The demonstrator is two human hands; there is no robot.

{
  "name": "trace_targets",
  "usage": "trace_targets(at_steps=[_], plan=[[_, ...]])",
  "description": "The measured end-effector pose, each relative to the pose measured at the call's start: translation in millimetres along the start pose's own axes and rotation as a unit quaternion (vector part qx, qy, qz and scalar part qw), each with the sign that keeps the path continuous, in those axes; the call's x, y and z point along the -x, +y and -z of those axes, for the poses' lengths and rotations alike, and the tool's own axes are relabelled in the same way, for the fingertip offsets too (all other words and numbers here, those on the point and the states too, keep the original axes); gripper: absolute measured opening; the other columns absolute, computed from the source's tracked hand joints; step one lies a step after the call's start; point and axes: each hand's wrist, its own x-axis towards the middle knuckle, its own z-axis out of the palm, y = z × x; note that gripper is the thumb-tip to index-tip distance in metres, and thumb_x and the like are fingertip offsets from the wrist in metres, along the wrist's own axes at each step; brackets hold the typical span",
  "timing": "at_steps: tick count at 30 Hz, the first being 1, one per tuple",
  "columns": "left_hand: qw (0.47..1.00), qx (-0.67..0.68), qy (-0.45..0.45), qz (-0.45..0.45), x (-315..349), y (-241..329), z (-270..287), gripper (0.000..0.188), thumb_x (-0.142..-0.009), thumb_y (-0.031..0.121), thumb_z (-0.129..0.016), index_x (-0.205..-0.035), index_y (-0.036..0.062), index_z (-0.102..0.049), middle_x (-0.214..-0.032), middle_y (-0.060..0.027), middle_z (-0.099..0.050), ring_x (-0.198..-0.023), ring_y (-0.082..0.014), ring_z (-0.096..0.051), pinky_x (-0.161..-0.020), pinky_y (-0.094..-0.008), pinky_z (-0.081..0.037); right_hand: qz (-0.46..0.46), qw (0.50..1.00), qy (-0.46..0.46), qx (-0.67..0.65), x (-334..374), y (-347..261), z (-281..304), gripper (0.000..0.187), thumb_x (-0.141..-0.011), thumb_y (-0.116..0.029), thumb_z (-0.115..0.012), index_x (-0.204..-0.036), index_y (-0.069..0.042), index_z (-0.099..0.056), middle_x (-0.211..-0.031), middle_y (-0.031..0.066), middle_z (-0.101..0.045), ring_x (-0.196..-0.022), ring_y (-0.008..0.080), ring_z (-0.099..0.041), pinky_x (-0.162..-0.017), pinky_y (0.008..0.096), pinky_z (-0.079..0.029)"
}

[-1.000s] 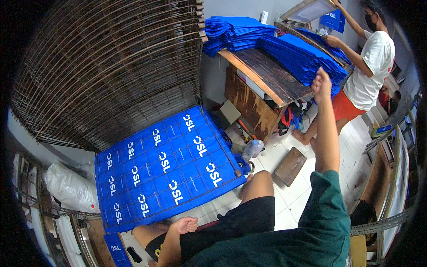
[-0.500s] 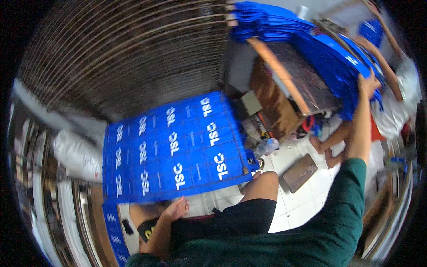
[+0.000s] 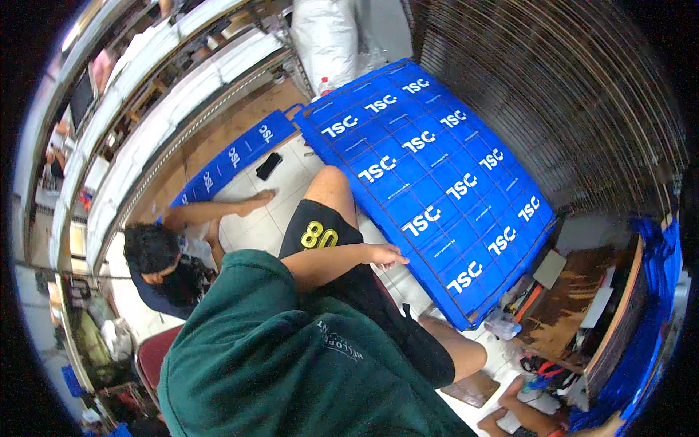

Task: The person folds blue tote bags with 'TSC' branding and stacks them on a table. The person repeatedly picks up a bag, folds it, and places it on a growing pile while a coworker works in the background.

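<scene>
A large blue printed fabric sheet (image 3: 437, 175), with white lettering and a grid of lines, lies spread flat in front of me. My left hand (image 3: 386, 256) is at its near edge, fingers drawn together and fingertips meeting the border. At the lower right edge of the picture, my right hand (image 3: 606, 427) is partly cut off. Its fingers are closed on the hanging blue fabric (image 3: 648, 342) there. Most of my right arm is out of view.
Someone in dark clothing (image 3: 167, 266) sits on the floor at my left, beside a long blue strip (image 3: 233, 156) and a black phone (image 3: 269, 166). A wooden stand (image 3: 582, 291) is at right, near another person's legs (image 3: 524, 411). A white sack (image 3: 325, 44) stands at the back.
My view has swung to the left, bringing the seated person into sight. My left hand has come to the sheet's near edge. The right hand remains at the blue fabric.
</scene>
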Motion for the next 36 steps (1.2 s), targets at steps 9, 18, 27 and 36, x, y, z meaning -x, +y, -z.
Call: trace_targets(at_steps=[9, 18, 27, 36], plan=[[0.998, -0.001, 0.034, -0.059, 5.1, 6.7, -6.0, 0.045, -0.075, 0.052, -0.064, -0.085, 0.0092, -0.052, -0.06, 0.0018, -0.042, -0.055, -0.0103, -0.041, -0.046, -0.0274, -0.033, -0.003, 1.0, -0.009, 0.007, 27.8, -10.4, 21.3, 0.046, -0.081, -0.04, -0.058, -0.115, -0.008, -0.057, -0.105, 0.0182, -0.061, -0.095, 0.0336, -0.059, -0.078, 0.0418, -0.047], [0.991, -0.009, 0.07, -0.115, -10.6, -20.0, -1.3, 0.048, -0.074, 0.053, -0.064, -0.079, 0.0068, -0.051, -0.059, -0.0017, -0.044, -0.05, -0.0123, -0.04, -0.043, -0.0288, -0.031, -0.002, 0.999, 0.004, 0.045, 4.4, 31.0, 44.6, 0.045, -0.082, -0.039, -0.057, -0.114, -0.007, -0.057, -0.104, 0.018, -0.061, -0.094, 0.0333, -0.059, -0.076, 0.0415, -0.048], [0.99, -0.053, 0.004, -0.13, 0.3, 30.5, -26.5, 0.044, -0.08, 0.041, -0.062, -0.102, 0.0035, -0.055, -0.089, -0.0062, -0.056, -0.08, -0.0148, -0.052, -0.068, -0.0295, -0.044, 0.048, 0.989, 0.12, 0.065, -76.8, 66.7, 85.7, 0.038, -0.076, -0.029, -0.059, -0.111, -0.014, -0.06, -0.096, 0.0119, -0.065, -0.086, 0.0318, -0.061, -0.071, 0.0425, -0.047], [0.977, -0.046, -0.09, -0.186, 46.2, 103.5, -69.7, 0.032, -0.079, 0.033, -0.068, -0.095, 0.0084, -0.053, -0.087, -0.0015, -0.058, -0.08, -0.0119, -0.053, -0.068, -0.0242, -0.042, 0.105, 0.949, 0.296, 0.023, -12.2, -111.4, 248.6, 0.034, -0.079, -0.023, -0.054, -0.113, -0.021, -0.058, -0.104, 0.0017, -0.061, -0.094, 0.0233, -0.059, -0.077, 0.0441, -0.044]])
